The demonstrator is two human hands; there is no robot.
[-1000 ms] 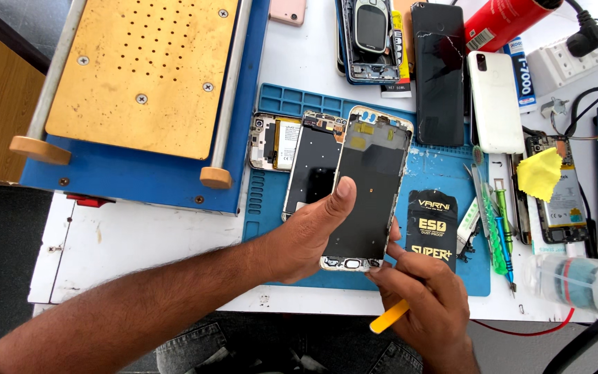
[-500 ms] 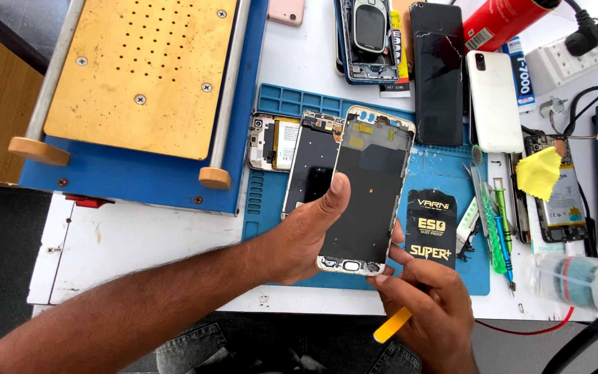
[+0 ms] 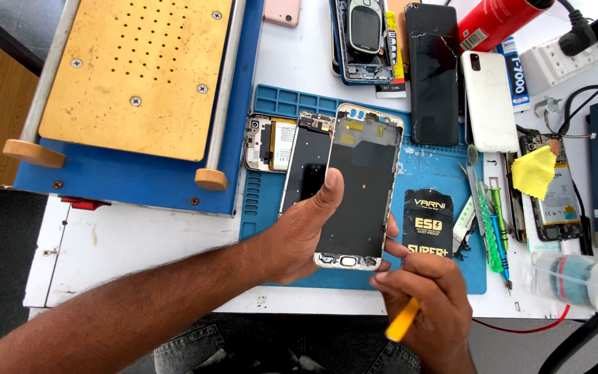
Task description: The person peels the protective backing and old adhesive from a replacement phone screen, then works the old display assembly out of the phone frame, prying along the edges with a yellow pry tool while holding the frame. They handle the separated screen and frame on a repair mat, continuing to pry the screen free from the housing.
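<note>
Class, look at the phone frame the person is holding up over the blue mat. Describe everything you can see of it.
The phone frame is a long, thin rectangle with a pale metal-looking rim and a dark inner face, its screen removed. Gold patches and small parts sit near its top edge; an oval button opening sits at the bottom. It is held tilted above the blue mat. The left hand grips it, thumb across the face. The right hand, holding a yellow pry tool, meets its lower right corner.

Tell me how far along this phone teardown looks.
Done: the phone frame is stripped of its screen, with bare metal showing. In hand: the left hand holds it over the blue mat, and the right hand works a yellow pry tool at its bottom edge. Left: cannot tell.
</note>
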